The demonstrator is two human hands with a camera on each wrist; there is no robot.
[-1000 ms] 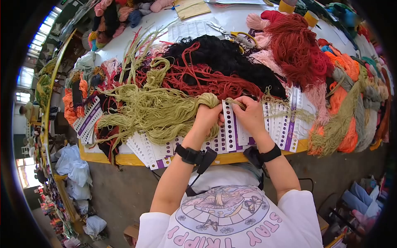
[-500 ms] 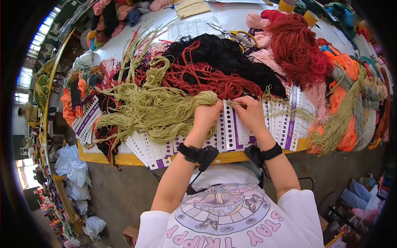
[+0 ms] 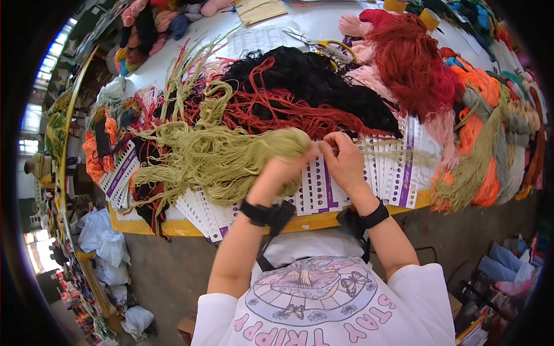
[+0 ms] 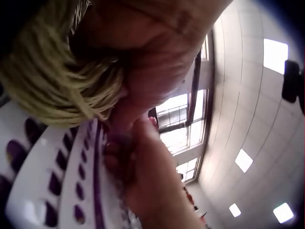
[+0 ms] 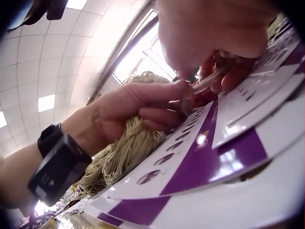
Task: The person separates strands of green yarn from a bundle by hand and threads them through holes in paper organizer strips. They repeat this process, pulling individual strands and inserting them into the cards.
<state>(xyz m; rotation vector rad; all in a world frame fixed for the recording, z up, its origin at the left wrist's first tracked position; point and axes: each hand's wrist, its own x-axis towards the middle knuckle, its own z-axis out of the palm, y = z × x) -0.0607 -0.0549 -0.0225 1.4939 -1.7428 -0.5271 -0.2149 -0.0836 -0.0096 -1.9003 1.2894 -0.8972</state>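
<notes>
Overhead: a pale panelled ceiling with bright square lights is seen from the wrists, above bright framed windows.
Underfoot: a dull grey-brown floor is shown, with white plastic bags piled off to the left.
Work surface: a broad white table, edged in yellow, is mostly covered with yarn.
Heaps: a tangled black yarn mass is fronted by loose brick-red strands; to the right, a thick dark-red hank and bright orange skeins are bunched.
Olive yarn: a matte olive-green bundle of fine yarn is spread in wavy loops along the front of the table; its right end is gathered, smooth and rounded, at the left hand.
Cards: long white perforated cards with purple bands are fanned along the near edge, partly under the olive bundle; their holes are set in straight rows, and light is reflected off their glossy faces.
Left grip: the olive bundle is grasped; the hand is blurred in the head view.
Right grip: a thin pale strand is pinched by the right hand, close beside the left fingertips; whether it is threaded through a card hole cannot be told.
Scissors: yellow-handled metal scissors are laid behind the black heap.
</notes>
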